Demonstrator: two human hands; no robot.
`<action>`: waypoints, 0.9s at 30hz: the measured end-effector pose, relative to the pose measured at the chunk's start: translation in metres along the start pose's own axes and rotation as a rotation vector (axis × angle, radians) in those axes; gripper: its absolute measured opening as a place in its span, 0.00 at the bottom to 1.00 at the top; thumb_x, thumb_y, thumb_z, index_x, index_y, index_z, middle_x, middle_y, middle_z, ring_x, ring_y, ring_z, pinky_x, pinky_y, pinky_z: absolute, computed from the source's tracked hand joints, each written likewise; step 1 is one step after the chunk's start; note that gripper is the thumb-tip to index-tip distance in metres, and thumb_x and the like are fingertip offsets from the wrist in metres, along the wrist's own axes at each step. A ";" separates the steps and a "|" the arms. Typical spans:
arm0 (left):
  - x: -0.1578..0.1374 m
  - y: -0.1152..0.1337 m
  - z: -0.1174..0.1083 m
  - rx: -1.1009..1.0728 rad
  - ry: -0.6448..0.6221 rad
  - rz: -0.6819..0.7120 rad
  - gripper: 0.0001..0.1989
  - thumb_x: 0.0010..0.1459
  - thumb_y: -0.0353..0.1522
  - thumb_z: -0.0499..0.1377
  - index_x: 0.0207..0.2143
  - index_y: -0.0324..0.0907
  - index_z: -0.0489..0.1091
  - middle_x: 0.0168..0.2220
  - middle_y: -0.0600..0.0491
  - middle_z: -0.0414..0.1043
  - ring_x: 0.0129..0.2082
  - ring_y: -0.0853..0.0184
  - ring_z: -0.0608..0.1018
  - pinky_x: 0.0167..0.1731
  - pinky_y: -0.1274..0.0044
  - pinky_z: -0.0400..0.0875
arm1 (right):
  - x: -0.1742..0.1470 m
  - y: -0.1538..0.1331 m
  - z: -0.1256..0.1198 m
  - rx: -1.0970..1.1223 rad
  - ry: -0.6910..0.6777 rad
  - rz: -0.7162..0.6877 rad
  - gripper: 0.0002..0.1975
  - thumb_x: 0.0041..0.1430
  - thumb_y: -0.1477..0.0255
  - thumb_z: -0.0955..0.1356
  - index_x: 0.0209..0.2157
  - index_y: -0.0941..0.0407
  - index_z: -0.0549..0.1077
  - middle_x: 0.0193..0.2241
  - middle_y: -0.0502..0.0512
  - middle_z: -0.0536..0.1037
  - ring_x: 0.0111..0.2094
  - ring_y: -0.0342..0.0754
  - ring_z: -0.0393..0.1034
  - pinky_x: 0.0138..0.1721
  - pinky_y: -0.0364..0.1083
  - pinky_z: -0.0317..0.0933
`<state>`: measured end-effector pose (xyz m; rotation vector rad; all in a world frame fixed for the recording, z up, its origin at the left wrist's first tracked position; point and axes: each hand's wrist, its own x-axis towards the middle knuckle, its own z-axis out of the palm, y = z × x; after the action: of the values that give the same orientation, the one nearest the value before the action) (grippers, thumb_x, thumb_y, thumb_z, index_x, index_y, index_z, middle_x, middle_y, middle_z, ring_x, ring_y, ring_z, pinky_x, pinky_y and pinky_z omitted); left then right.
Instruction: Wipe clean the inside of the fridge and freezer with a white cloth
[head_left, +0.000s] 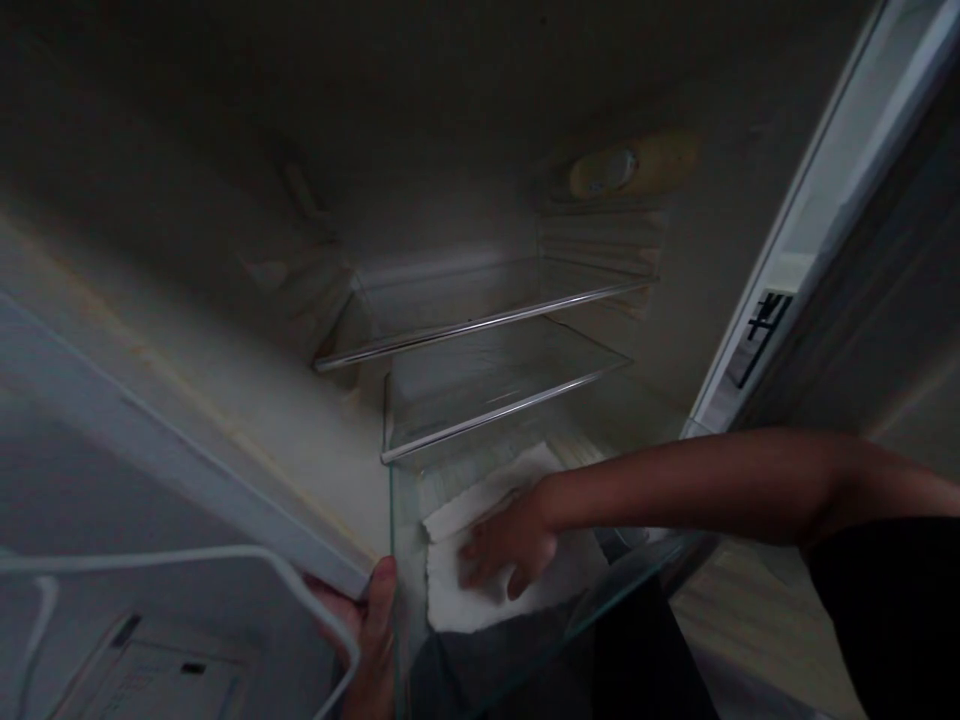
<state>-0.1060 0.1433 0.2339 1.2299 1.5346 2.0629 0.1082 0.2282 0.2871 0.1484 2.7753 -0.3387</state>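
Note:
My right hand [514,545] lies palm down on a white cloth or paper towel [457,590], fingers spread and slightly blurred. The white sheet is spread over a clear glass shelf [525,680] low in a dim refrigerator, and part of it is covered by my hand. At the lower left, my left hand [371,630] is closed around the front edge of the refrigerator's side wall [300,510], its thumb close to the glass shelf's left edge. Some of its fingers are hidden behind the wall.
Two glass shelves with shiny front trims, an upper one [480,325] and a lower one [502,412], sit further in. A yellowish lamp housing with a dial [622,170] is on the right wall. A pale cable-like bar [187,553] crosses the lower left.

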 end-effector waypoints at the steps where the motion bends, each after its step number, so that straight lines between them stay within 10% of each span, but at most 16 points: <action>1: 0.000 0.000 0.000 -0.005 0.009 -0.001 0.33 0.47 0.43 0.72 0.52 0.48 0.65 0.38 0.54 0.67 0.35 0.67 0.72 0.32 0.77 0.72 | 0.000 0.000 0.002 -0.041 -0.002 0.049 0.35 0.62 0.63 0.73 0.68 0.53 0.65 0.69 0.60 0.59 0.70 0.56 0.54 0.68 0.52 0.54; 6: 0.000 0.004 0.005 -0.028 0.064 0.010 0.31 0.44 0.49 0.72 0.47 0.47 0.67 0.36 0.57 0.65 0.33 0.69 0.70 0.31 0.78 0.71 | -0.012 0.040 -0.006 -0.088 0.009 0.304 0.48 0.57 0.51 0.73 0.73 0.45 0.52 0.73 0.61 0.45 0.70 0.72 0.47 0.66 0.65 0.52; 12: 0.000 -0.005 0.005 -0.053 0.057 0.023 0.29 0.46 0.49 0.71 0.47 0.49 0.67 0.36 0.56 0.62 0.32 0.69 0.69 0.30 0.78 0.69 | -0.003 0.082 -0.017 -0.132 0.121 0.410 0.47 0.59 0.47 0.70 0.73 0.52 0.54 0.72 0.61 0.48 0.72 0.63 0.45 0.70 0.58 0.47; 19: 0.000 -0.009 0.001 0.028 -0.003 0.049 0.28 0.52 0.48 0.68 0.50 0.47 0.65 0.39 0.54 0.64 0.35 0.67 0.71 0.35 0.75 0.71 | 0.043 0.029 -0.004 -0.023 0.066 0.336 0.54 0.56 0.40 0.67 0.73 0.57 0.51 0.73 0.67 0.38 0.73 0.73 0.28 0.66 0.76 0.36; 27: -0.002 -0.007 0.004 -0.014 -0.007 0.013 0.30 0.50 0.49 0.69 0.49 0.47 0.64 0.37 0.56 0.63 0.33 0.68 0.69 0.33 0.75 0.69 | 0.008 0.004 0.018 0.077 0.014 0.135 0.34 0.65 0.62 0.69 0.70 0.49 0.60 0.73 0.59 0.43 0.73 0.67 0.33 0.66 0.74 0.41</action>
<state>-0.1037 0.1475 0.2269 1.2437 1.5110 2.0714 0.1074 0.2281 0.2673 0.3561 2.7488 -0.4114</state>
